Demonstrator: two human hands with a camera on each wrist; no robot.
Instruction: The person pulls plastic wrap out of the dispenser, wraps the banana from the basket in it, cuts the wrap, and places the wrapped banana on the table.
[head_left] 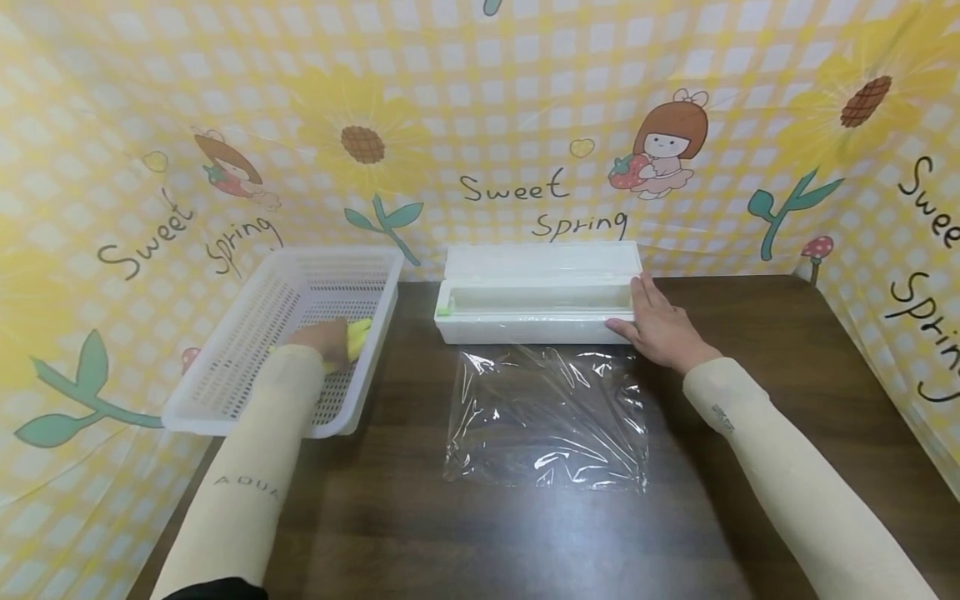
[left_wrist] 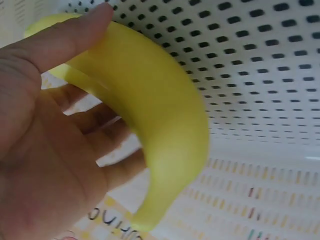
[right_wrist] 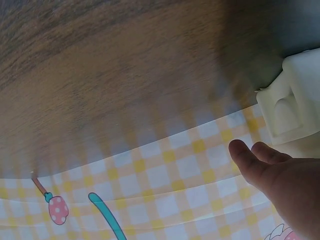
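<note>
In the head view, my left hand (head_left: 321, 340) reaches into a white perforated basket (head_left: 379, 329) at the left. It holds a yellow banana (left_wrist: 165, 115), thumb across one side and fingers behind it; the left wrist view shows its smooth surface close to the basket's holed wall. My right hand (head_left: 663, 327) rests against the right end of a long white cling film dispenser (head_left: 525, 331), fingers extended along its end and thumb at the front. The dispenser's lid (head_left: 540, 260) stands raised at the back. A sheet of clear film (head_left: 547, 417) lies in front of it.
A dark wooden table (head_left: 525, 542) carries everything. Yellow checked cloth (head_left: 510, 100) with printed flowers hangs behind and at both sides, close to the back of the basket and dispenser. A small green piece (head_left: 445, 312) sits at the dispenser's left end.
</note>
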